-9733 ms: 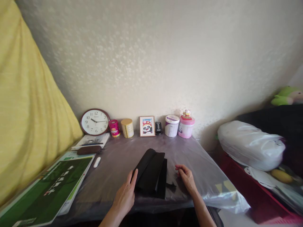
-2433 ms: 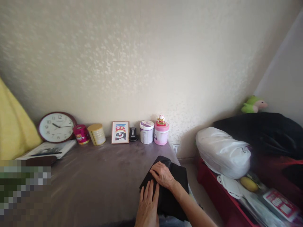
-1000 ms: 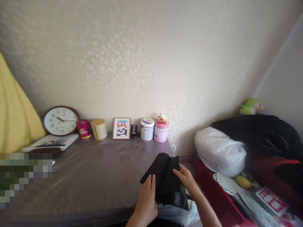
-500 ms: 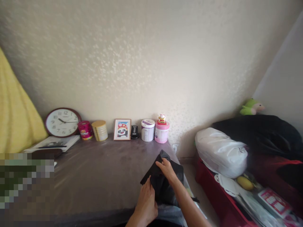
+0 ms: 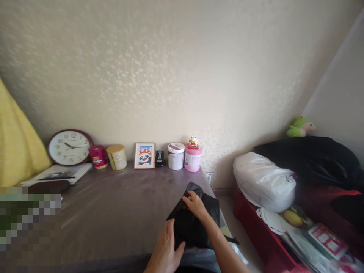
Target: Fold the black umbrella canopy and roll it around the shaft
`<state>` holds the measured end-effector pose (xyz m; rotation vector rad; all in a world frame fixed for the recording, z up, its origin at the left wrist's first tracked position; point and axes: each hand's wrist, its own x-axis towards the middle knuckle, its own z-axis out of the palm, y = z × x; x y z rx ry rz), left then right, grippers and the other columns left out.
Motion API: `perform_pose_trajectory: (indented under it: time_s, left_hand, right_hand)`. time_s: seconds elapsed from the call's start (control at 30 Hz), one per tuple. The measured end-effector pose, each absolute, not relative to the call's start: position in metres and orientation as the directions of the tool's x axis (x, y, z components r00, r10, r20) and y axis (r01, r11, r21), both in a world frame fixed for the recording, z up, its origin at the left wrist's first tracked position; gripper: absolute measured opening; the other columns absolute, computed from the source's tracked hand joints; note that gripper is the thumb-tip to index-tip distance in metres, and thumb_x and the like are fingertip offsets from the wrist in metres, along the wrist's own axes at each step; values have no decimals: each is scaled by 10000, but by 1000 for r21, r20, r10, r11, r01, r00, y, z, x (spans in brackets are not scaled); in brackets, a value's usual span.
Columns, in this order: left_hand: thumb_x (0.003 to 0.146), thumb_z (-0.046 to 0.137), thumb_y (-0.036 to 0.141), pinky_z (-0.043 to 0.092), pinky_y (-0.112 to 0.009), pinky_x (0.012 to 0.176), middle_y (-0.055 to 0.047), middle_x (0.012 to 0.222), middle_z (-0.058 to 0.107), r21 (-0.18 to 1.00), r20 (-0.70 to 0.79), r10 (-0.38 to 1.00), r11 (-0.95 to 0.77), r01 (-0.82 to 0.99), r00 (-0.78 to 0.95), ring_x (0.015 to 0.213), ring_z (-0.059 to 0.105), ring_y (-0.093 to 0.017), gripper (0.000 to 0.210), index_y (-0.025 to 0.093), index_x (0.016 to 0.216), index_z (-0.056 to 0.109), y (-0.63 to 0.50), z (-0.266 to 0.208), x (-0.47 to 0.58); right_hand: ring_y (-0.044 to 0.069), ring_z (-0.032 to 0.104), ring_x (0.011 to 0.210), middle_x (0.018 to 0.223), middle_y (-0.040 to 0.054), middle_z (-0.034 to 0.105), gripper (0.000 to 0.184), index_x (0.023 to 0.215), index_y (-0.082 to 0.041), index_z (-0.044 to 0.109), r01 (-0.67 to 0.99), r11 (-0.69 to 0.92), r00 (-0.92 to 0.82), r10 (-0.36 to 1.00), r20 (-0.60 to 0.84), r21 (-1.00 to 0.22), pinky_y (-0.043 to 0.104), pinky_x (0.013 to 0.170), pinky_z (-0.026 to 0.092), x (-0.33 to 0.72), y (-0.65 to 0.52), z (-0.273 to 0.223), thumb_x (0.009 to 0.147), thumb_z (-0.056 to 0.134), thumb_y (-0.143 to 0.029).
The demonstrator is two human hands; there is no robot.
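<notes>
A black fabric bag (image 5: pixel 209 212), crumpled, lies on the right front part of the cloth-covered table (image 5: pixel 119 212); a short black strap sticks out at its right. My right hand (image 5: pixel 195 204) grips the upper part of the bag, thumb and fingers closed on the cloth. At the bag's left edge is my left hand (image 5: pixel 167 242), its thumb spread away from the fingers. Its fingertips reach the black cloth, without a visible grip. What is inside the bag cannot be seen.
Along the wall stand a clock (image 5: pixel 70 147), a magenta can (image 5: pixel 98 157), a yellow can (image 5: pixel 116 157), a framed panda picture (image 5: pixel 145 156), a white tub (image 5: pixel 176 157) and a pink tub (image 5: pixel 193 161) topped by a figurine. Right of the table, a red box (image 5: pixel 256 222) bears a white plastic bag (image 5: pixel 264 182).
My left hand has moved left and its thumb has spread from the fingers, off the bag's edge fold. My right hand keeps its hold on the bag. The view has shifted slightly.
</notes>
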<state>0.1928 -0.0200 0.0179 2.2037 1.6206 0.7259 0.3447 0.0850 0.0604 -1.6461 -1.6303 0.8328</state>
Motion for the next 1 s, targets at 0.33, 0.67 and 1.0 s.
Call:
perform_pose_trajectory:
  time_s: [0.33,0.67,1.0]
  left_hand:
    - [597,530,143,189,-482,1113,-112,1495,202,390,103,894,-440,809,437,1377,143,-282,838,151,1387,249,-20,58,214]
    - [479,450,46,148,-457,1126,-90,1510,117,388,-30,907,-376,841,419,1387,82,-257,969,116,1408,181,-16,52,220]
    - [492,463,-10,185,-399,1123,-91,1514,-19,383,-47,908,-368,847,416,1389,60,-258,998,141,1417,120,-11,42,221]
  right_hand:
    - [138,663,789,827,-4,728,276,981,-230,648,710,239,-199,970,138,-662,219,705,451,337,65,77,849,406,-228]
    - [160,572,982,916,-5,711,305,898,-257,692,696,601,-463,794,394,-393,288,920,377,349,56,71,924,391,-303]
    - [180,509,1135,986,4,702,295,902,-260,682,828,485,-378,853,360,-280,412,1050,218,371,111,59,920,389,-239]
